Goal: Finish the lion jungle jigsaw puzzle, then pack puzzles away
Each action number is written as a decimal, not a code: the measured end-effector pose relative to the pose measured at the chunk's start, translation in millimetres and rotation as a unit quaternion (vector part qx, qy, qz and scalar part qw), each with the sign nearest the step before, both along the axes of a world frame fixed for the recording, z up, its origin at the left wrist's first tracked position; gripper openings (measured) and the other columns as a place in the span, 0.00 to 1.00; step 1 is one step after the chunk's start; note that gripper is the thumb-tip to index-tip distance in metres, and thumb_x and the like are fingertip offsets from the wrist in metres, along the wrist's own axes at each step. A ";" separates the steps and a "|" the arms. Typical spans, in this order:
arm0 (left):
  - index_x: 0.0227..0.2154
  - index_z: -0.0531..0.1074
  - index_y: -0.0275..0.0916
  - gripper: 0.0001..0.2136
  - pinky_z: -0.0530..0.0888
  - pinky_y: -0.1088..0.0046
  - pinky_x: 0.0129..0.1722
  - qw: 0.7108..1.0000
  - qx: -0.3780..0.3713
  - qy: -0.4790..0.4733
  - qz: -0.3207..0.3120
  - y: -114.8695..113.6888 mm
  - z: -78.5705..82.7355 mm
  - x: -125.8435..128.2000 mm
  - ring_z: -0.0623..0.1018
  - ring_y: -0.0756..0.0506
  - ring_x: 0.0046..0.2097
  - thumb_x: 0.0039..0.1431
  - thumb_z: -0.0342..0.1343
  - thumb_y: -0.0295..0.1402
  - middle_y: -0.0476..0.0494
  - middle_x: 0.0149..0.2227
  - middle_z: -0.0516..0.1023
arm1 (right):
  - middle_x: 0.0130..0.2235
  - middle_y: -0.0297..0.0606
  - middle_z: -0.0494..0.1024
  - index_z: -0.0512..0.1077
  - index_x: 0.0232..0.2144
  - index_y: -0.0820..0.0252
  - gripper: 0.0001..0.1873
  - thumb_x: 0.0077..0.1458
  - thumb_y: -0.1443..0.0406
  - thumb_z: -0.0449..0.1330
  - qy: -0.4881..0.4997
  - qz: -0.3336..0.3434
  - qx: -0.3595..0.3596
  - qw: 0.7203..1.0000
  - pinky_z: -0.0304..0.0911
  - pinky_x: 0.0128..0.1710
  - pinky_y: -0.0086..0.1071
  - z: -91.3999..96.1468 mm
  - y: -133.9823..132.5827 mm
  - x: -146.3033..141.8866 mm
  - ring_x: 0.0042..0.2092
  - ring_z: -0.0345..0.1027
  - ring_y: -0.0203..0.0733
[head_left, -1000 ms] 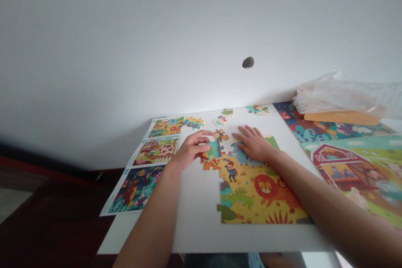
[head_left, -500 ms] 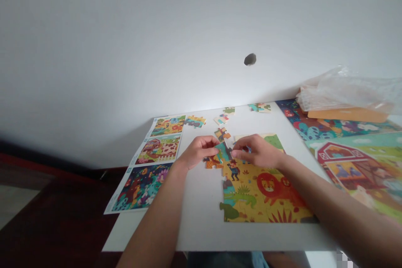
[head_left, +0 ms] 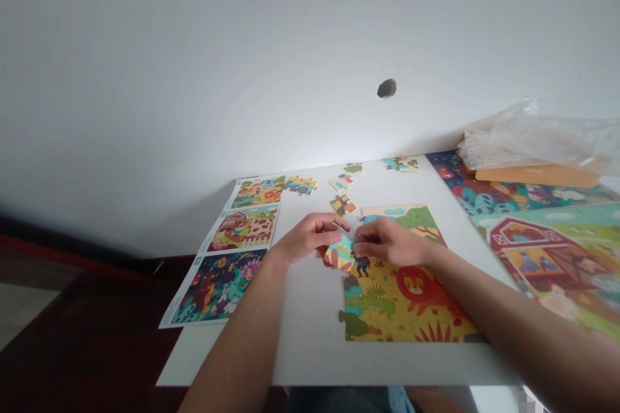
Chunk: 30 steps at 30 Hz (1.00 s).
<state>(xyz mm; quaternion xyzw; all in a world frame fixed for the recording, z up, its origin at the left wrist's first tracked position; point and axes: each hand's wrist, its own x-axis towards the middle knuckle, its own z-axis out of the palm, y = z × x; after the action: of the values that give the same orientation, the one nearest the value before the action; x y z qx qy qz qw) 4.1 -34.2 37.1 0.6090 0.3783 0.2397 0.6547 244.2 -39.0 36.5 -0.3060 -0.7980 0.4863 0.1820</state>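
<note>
My left hand [head_left: 311, 237] pinches a puzzle piece [head_left: 340, 255] printed in teal, yellow and red, its index finger lifted above it. My right hand [head_left: 390, 242] has its fingertips closed at the piece's right edge. The piece is tilted up over the left border of a partly joined jigsaw puzzle [head_left: 382, 310], which shows a lion, a crocodile and a small figure in blue. My right hand and forearm hide part of the puzzle's middle and right side. Just behind my left hand lies a loose orange and brown piece [head_left: 343, 204].
More loose pieces [head_left: 300, 186] [head_left: 341, 182] [head_left: 401, 164] lie toward the wall. A picture sheet [head_left: 245, 229] lies at the left table edge. At right are a farm puzzle [head_left: 562, 251], a dark puzzle [head_left: 489, 197] and a clear plastic bag [head_left: 527, 142].
The piece between my hands has been lifted and tilted, so more of its printed face shows. My left index finger has straightened away from it. My right hand has shifted slightly left.
</note>
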 end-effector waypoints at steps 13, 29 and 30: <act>0.38 0.76 0.33 0.16 0.64 0.82 0.14 0.996 -0.001 0.077 -0.038 5.1 6.2 -16.0 0.68 0.55 0.17 0.51 0.65 0.39 0.50 0.21 0.74 | 0.25 0.29 0.68 0.73 0.30 0.62 0.08 0.56 0.62 0.58 -0.056 0.035 0.024 0.998 0.51 0.26 0.26 -3.0 6.1 2.6 0.26 0.56 0.31; 0.41 0.79 0.35 0.17 0.56 0.81 0.17 0.975 0.095 0.076 0.185 17.5 -0.1 -30.2 0.60 0.56 0.19 0.52 0.62 0.42 0.51 0.22 0.69 | 0.26 0.31 0.72 0.74 0.32 0.62 0.07 0.53 0.64 0.59 -0.062 0.044 0.033 0.997 0.54 0.26 0.26 -1.8 7.6 4.9 0.26 0.59 0.32; 0.42 0.78 0.35 0.18 0.57 0.80 0.18 0.955 0.113 0.069 0.266 22.0 -4.9 -30.7 0.61 0.55 0.20 0.51 0.62 0.42 0.52 0.22 0.69 | 0.26 0.31 0.72 0.74 0.32 0.62 0.06 0.53 0.64 0.59 -0.061 0.043 0.033 0.997 0.54 0.26 0.26 -1.6 7.6 4.9 0.26 0.59 0.32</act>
<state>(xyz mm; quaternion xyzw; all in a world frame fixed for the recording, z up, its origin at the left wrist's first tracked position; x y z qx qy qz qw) -26.6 -12.1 32.2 0.5709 0.5412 0.4040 0.4668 249.2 -31.4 34.8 -0.2940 -0.8355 0.4478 0.1220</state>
